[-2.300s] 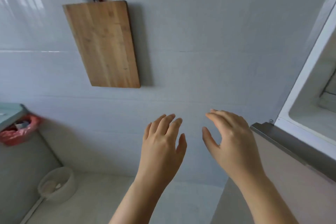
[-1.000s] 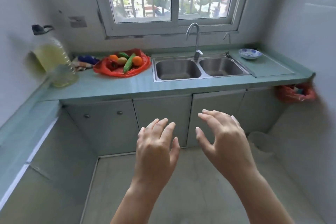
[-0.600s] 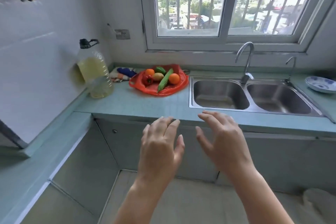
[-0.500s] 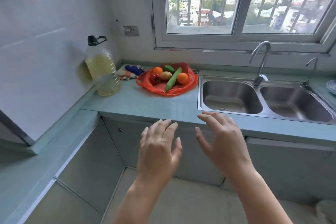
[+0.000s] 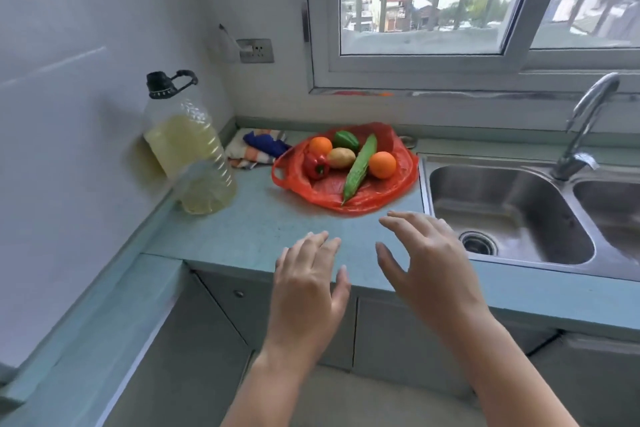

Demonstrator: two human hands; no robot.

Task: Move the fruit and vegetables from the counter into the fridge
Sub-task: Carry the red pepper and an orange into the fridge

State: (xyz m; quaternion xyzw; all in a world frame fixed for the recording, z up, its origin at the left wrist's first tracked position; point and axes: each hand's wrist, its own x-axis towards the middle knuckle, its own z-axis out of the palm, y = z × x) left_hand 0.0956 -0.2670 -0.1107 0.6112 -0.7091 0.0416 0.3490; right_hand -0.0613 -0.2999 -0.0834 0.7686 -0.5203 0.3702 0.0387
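Counter (image 5: 263,229): pale green, speckled, smooth, L-shaped along two tiled walls.
Bag (image 5: 398,191): thin red plastic, crinkled, glossy, spread flat on the counter between cloth and sink, just left of the sink rim.
On the bag, all close together:
- cucumber (image 5: 360,166): long, green, bumpy, lying diagonally.
- near orange (image 5: 382,165): round, right of the cucumber.
- far orange (image 5: 320,146): round, at the back left.
- potato (image 5: 341,157): oval, yellow-brown, touching the cucumber.
- red pepper (image 5: 316,166): glossy, lobed, green stem.
- green pepper (image 5: 346,139): glossy, at the back.

Cloth (image 5: 258,147): soft, crumpled, striped with a blue patch, in the corner.
Bottle (image 5: 194,152): clear ribbed plastic, black cap with handle, part full of yellow liquid, upright by the left wall.
Sink (image 5: 502,204): brushed steel, double basin, curved tap (image 5: 585,125) behind.

Left hand (image 5: 306,284): palm down, fingers relaxed and slightly spread, holding nothing, over the counter's front edge.
Right hand (image 5: 429,267): fingers spread and gently arched, thumb apart, holding nothing, near the bag's front edge but short of it.
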